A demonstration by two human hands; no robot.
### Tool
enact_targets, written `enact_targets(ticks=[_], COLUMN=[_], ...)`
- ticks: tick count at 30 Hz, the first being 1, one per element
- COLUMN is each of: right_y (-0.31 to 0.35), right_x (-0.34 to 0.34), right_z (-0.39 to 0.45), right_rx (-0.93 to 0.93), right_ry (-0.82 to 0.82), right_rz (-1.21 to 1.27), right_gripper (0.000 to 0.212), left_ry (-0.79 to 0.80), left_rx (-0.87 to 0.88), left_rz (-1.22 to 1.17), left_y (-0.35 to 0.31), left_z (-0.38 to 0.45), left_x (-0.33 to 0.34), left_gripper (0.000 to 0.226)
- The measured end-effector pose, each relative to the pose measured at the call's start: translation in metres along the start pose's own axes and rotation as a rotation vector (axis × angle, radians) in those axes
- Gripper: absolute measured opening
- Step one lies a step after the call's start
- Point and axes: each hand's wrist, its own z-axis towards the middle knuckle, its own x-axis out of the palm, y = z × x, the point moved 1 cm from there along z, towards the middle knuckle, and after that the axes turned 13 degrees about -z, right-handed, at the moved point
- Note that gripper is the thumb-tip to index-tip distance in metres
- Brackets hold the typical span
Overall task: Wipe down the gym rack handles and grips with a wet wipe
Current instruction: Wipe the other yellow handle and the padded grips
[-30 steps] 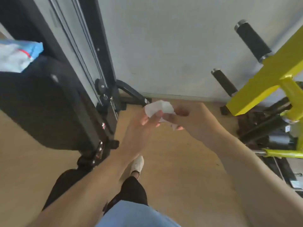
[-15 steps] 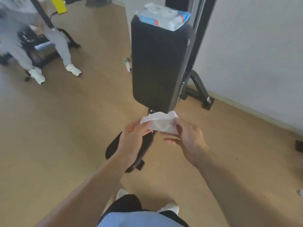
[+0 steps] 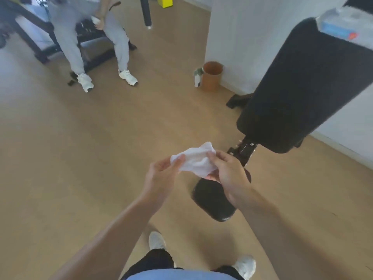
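A crumpled white wet wipe is stretched between both my hands at chest height over the wooden floor. My left hand pinches its left edge with thumb and fingers. My right hand grips its right side. A blue and white pack of wipes lies on top of the black padded backrest at the right. A black foam-covered handle hangs down at the top centre. No rack handle is near my hands.
The black bench seat lies just under my right wrist. An orange bin and a small bottle stand by the white wall corner. A person in grey trousers sits on a bench at the top left. My shoes show below.
The view has swung left, away from the yellow rack and its grips, bringing the seated person and the bin into sight. Both hands have kept hold of the wipe and spread it wider.
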Motion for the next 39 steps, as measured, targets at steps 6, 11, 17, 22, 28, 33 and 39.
enact_targets(ticks=[6,11,17,22,28,33,39], right_y=[0.034,0.060,0.091,0.135,0.192,0.238,0.296], right_x=[0.081,0.106,0.122,0.136,0.145,0.164,0.176], right_z=[0.020,0.050,0.094,0.151,0.231,0.276,0.346], right_rx=[0.018,-0.042,-0.357,-0.539,-0.199,-0.218,-0.052], right_ry=[-0.050,-0.070,-0.066,-0.061,0.252,0.050,-0.363], right_rz=[-0.012,-0.027,-0.404,-0.593,-0.163,-0.146,0.176], right_gripper=[0.026,0.037,0.048,0.052,0.075,0.018,0.013], left_ry=[0.050,0.052,-0.052,-0.014,0.144,0.166,0.091], left_rx=[-0.001,-0.057,-0.204,-0.310,-0.126,-0.029,0.005], left_rz=[-0.093,-0.039,-0.164,-0.332,-0.179,-0.040,0.028], left_y=[-0.037,-0.051,-0.082,-0.123,-0.175,-0.213,-0.243], left_z=[0.042,0.082,0.140,0.211,0.289,0.349,0.425], left_x=[-0.080,-0.109,-0.127,-0.136,-0.138,-0.134,-0.159], left_gripper=[0.021,0.020,0.034,0.037,0.025,0.023,0.015])
